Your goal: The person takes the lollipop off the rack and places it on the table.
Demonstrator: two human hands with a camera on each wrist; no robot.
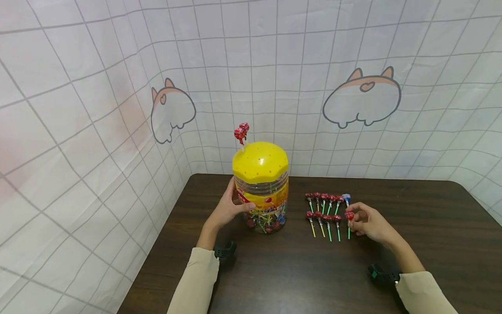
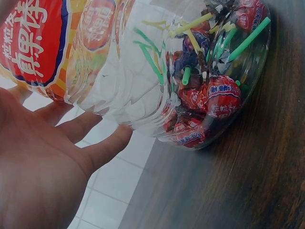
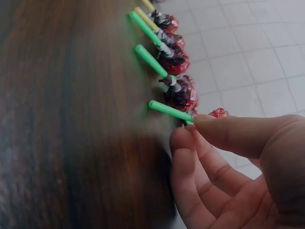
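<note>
My left hand holds a clear plastic candy jar by its side, thumb in front and fingers behind. Under its yellow lid, wrapped lollipops with green and yellow sticks lie in the bottom. Two red lollipops stand up from the lid's back left edge. My right hand pinches a red lollipop near its head, the green stick pointing toward me. This one is at the right end of the front row of red lollipops.
Behind the front row lies a second row of lollipops, with a blue-wrapped lollipop at its right end. All rest on a dark wooden table. A white gridded curtain hangs behind and to the left.
</note>
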